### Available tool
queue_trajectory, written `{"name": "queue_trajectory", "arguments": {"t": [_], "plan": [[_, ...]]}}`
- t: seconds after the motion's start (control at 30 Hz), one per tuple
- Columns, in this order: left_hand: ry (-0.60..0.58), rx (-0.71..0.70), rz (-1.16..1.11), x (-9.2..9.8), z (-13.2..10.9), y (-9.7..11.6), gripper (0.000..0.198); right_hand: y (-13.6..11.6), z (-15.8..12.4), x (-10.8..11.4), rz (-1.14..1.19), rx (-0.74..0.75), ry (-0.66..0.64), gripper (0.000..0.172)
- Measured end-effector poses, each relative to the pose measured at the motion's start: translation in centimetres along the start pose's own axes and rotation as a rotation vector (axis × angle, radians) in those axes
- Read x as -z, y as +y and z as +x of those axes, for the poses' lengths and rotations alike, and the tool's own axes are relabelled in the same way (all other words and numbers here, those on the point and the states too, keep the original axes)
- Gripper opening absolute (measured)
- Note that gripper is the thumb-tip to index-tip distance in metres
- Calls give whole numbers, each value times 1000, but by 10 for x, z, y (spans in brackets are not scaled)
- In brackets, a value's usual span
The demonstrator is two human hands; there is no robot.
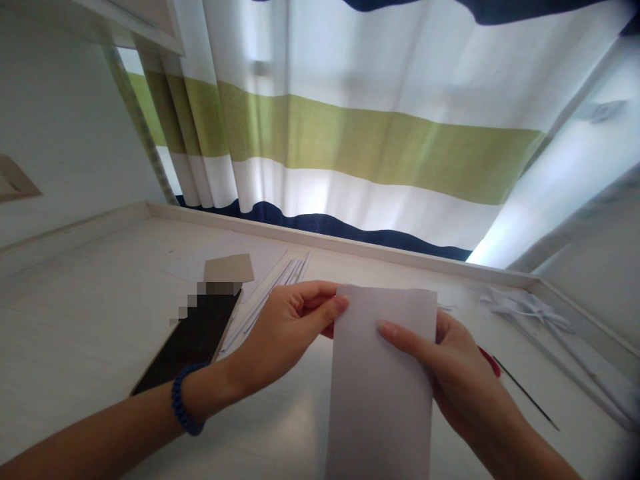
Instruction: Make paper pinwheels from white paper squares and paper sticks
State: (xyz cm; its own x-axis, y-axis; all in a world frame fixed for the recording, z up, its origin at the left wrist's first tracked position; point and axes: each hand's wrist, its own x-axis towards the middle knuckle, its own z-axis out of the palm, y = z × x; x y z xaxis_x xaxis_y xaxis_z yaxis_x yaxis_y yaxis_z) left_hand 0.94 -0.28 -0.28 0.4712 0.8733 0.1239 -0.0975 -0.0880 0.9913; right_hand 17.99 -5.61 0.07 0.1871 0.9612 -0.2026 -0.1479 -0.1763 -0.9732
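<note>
A long white sheet of paper (381,400) hangs upright between my hands, its lower end running out of view at the bottom. My left hand (300,317) pinches its upper left corner between thumb and fingers, and a blue coiled band (186,400) circles that wrist. My right hand (450,360) grips the right edge, with the thumb flat on the front and the other fingers hidden behind. Partly covered by the right hand, a red-handled tool (490,362) lies on the table; its kind is hidden. Close to it is a thin dark rod (527,393).
On the left lies a dark phone-like slab (187,353), with a beige card (229,268) beyond it. Several narrow paper strips (285,277) lie beside my left hand. Crumpled white strips (530,310) sit at the right. A raised rim (340,243) and striped curtain (350,140) bound the white table.
</note>
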Motion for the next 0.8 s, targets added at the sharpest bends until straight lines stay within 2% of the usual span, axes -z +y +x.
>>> {"name": "queue_trajectory", "arguments": {"t": [0.23,0.37,0.47,0.6,0.8], "plan": [[23,-12,37,-1,2,1,20,-1,0,-2,22,-16,-20,43],[62,-16,67,1,1,2,19,-2,1,1,51,-25,-47,35],[66,0,69,1,0,3,17,-3,3,5,51,38,-12,25],[76,12,82,1,2,5,16,-7,7,10,39,156,43,20],[105,-11,129,3,4,4,15,-13,12,16,38,151,38,18]]}}
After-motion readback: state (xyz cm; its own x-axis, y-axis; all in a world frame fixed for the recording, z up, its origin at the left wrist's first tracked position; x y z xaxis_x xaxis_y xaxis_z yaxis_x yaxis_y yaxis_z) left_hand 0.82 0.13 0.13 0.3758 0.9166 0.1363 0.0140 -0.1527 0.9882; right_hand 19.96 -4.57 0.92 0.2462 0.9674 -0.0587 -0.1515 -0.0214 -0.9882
